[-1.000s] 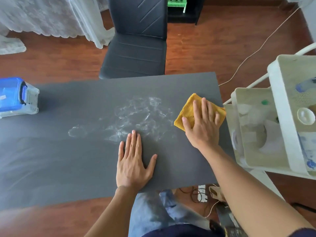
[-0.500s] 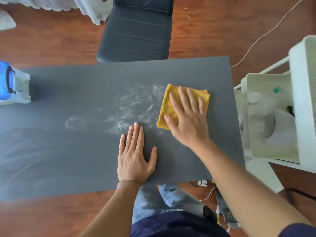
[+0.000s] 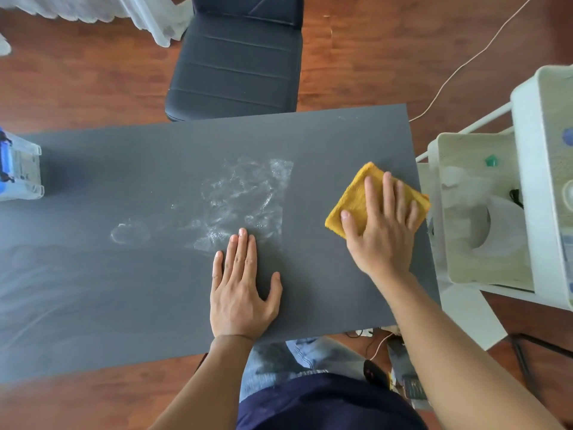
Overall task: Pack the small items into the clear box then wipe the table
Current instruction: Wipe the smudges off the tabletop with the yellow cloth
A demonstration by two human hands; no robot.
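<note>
Clear box [image 3: 20,169] sits at the far left edge of the counter [image 3: 341,144], cut off by the frame; blue lid and a dark latch show, contents can't be made out through the ribbed wall. To your right, off the counter, a white cart [image 3: 527,193] holds cream trays; inside one there's a small green item [image 3: 490,160], a dark cord end and pale paper-like shapes, too washed out to identify. Your right hand [image 3: 379,229] presses flat on the yellow cloth [image 3: 353,197] at the counter's right edge, fingers straight and spread, grip not curled around it; the cloth is a folded square, fuzzy terry-like texture, and its far corner overhangs the edge slightly. Your left hand [image 3: 243,288] lies flat on the counter near the front edge, fingers straight together, thumb out, holding nothing. The counter is matte dark grey and smooth. A whitish smear [image 3: 245,200] with streaky swirls sits mid-counter just beyond your left fingertips, plus a faint ring mark [image 3: 130,234] to its left. A black padded chair [image 3: 235,63] with stitched seams stands on the wood floor at the far side, its back cut off at the top.
</note>
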